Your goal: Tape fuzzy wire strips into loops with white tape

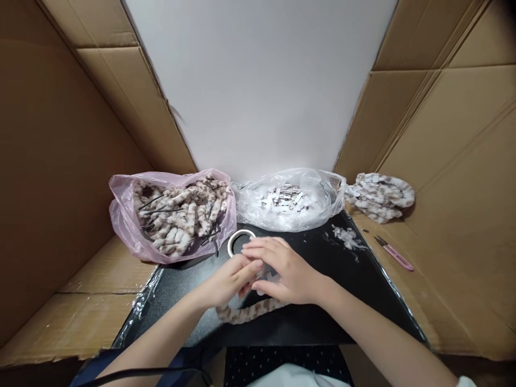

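My left hand (231, 279) and my right hand (290, 271) meet over the middle of the black table. Below them curves a furry brown-and-white band (250, 313), both its ends running up under the hands. The left hand is closed, its thumb and fingers pressed together where the band seems to be gripped; the exact hold is hidden. Curved over from the other side, the right hand has its thumb and fingers around a small whitish tag (271, 277), partly covered. Just beyond the fingertips lies a roll of white tape (231, 246).
A pink plastic bag (121, 207) of furry bands with dark cords stands at the back left. Beside it, a clear bag (252, 212) holds many white tags. Furry bands (381, 196) are piled at right, near pink-handled snips (399, 259) and white fluff (347, 236). Cardboard walls (463, 177) enclose the sides.
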Tool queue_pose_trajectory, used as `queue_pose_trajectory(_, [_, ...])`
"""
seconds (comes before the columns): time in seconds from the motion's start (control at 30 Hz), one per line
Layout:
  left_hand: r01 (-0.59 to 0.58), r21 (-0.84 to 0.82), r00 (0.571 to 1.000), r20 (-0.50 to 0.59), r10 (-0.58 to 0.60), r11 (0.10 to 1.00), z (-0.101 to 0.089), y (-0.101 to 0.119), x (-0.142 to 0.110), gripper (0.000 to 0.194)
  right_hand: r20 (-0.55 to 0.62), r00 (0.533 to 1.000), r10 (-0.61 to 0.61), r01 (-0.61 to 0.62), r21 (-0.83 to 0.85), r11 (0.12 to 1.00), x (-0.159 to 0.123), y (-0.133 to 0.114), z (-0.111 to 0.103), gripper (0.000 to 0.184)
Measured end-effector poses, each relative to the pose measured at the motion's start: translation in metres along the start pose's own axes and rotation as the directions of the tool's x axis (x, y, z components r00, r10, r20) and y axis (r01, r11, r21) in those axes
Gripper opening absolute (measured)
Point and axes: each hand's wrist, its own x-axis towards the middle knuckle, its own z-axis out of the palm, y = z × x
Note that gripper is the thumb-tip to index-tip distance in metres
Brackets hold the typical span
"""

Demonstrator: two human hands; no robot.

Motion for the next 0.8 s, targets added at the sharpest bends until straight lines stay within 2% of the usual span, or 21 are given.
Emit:
queue_pose_trajectory(0.03, [-0.037,0.000,0.998,-0.044,0.037,0.999,-0.002,0.005,0.004,0.059,-0.077,0.997,0.011,-0.013,-0.028,1.000,0.001,0.001,0.002,0.050])
queue_pose_trajectory(0.07, [-0.086,-0.030,0.990,-0.115,0.082,0.996,-0.004,0.009,0.007,0.059,-0.205,0.978,0.043,-0.055,-0.052,0.997,0.000,0.001,0.004,0.045])
queue_pose_trajectory(0.1, [-0.140,-0.079,0.973,-0.197,0.123,0.987,-0.004,0.013,0.010,0.058,-0.362,0.928,0.088,-0.115,-0.053,0.992,-0.002,0.000,0.007,0.038])
queue_pose_trajectory(0.13, [-0.194,-0.139,0.948,-0.280,0.149,0.971,-0.003,0.016,0.013,0.056,-0.495,0.858,0.137,-0.169,-0.020,0.985,-0.005,-0.003,0.010,0.028])
queue_pose_trajectory(0.17, [-0.240,-0.203,0.925,-0.345,0.160,0.949,0.001,0.019,0.016,0.053,-0.577,0.794,0.190,-0.207,0.037,0.978,-0.007,-0.007,0.014,0.020])
queue_pose_trajectory(0.2, [-0.271,-0.273,0.911,-0.382,0.155,0.923,0.007,0.021,0.018,0.051,-0.609,0.755,0.243,-0.229,0.102,0.968,-0.009,-0.011,0.019,0.015])
queue_pose_trajectory(0.3, [-0.321,-0.486,0.910,-0.397,0.121,0.813,0.035,0.024,0.029,0.053,-0.496,0.782,0.377,-0.269,0.277,0.923,-0.009,-0.022,0.033,0.016])
queue_pose_trajectory(0.33, [-0.339,-0.530,0.901,-0.420,0.106,0.777,0.045,0.022,0.033,0.054,-0.474,0.775,0.419,-0.293,0.317,0.902,-0.008,-0.023,0.038,0.019])
queue_pose_trajectory(0.43, [-0.338,-0.608,0.881,-0.473,0.014,0.718,0.068,0.011,0.042,0.056,-0.485,0.697,0.529,-0.372,0.386,0.844,-0.005,-0.018,0.046,0.021])
queue_pose_trajectory(0.5, [-0.305,-0.613,0.873,-0.486,-0.044,0.729,0.076,-0.001,0.045,0.056,-0.432,0.695,0.575,-0.417,0.409,0.811,-0.006,-0.011,0.049,0.017])
queue_pose_trajectory(0.6, [-0.257,-0.537,0.840,-0.535,-0.089,0.803,0.075,-0.019,0.043,0.053,-0.291,0.746,0.599,-0.458,0.429,0.779,-0.012,-0.003,0.049,0.013])
queue_pose_trajectory(0.7, [-0.243,-0.404,0.799,-0.598,-0.054,0.882,0.064,-0.032,0.035,0.047,-0.173,0.784,0.596,-0.506,0.376,0.776,-0.020,0.004,0.045,0.018])
queue_pose_trajectory(0.77, [-0.225,-0.361,0.798,-0.601,-0.042,0.905,0.054,-0.039,0.028,0.043,-0.059,0.797,0.602,-0.541,0.375,0.753,-0.023,0.010,0.040,0.023])
queue_pose_trajectory(0.8, [-0.198,-0.348,0.814,-0.580,-0.045,0.916,0.049,-0.042,0.024,0.041,0.008,0.792,0.611,-0.558,0.419,0.717,-0.024,0.013,0.037,0.026])
